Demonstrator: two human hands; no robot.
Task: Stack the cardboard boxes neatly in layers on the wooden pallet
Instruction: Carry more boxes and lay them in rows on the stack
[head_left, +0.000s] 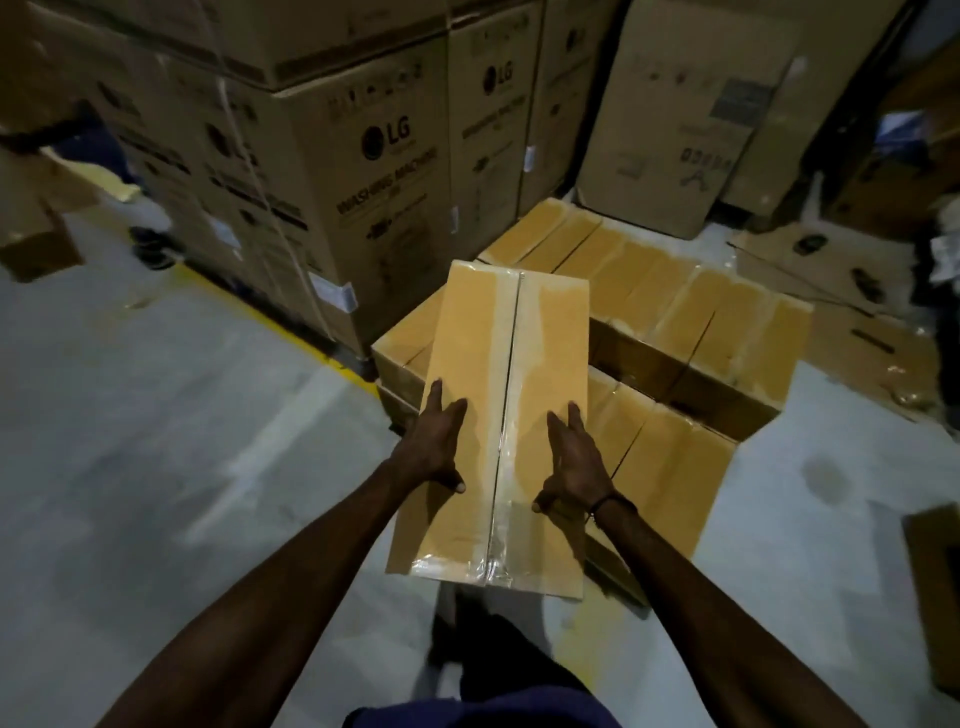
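Observation:
A long taped cardboard box (540, 358) lies lengthwise in front of me, its far end over the stack and its near end sticking out over the floor. My left hand (434, 447) lies flat on its top near the left edge, fingers straight. My right hand (574, 460) lies flat on the top near the right edge, fingers straight. Beneath and to the right are stacked cardboard boxes (691, 312) in two layers, a higher row at the back and a lower row (670, 467) in front. The wooden pallet is hidden under them.
Tall LG washing machine cartons (332, 171) stand behind and to the left along a yellow floor line (270, 312). Flattened cardboard (841, 291) lies at the right. Another person's shoes (150, 249) show at far left. Grey concrete floor (156, 441) spreads left.

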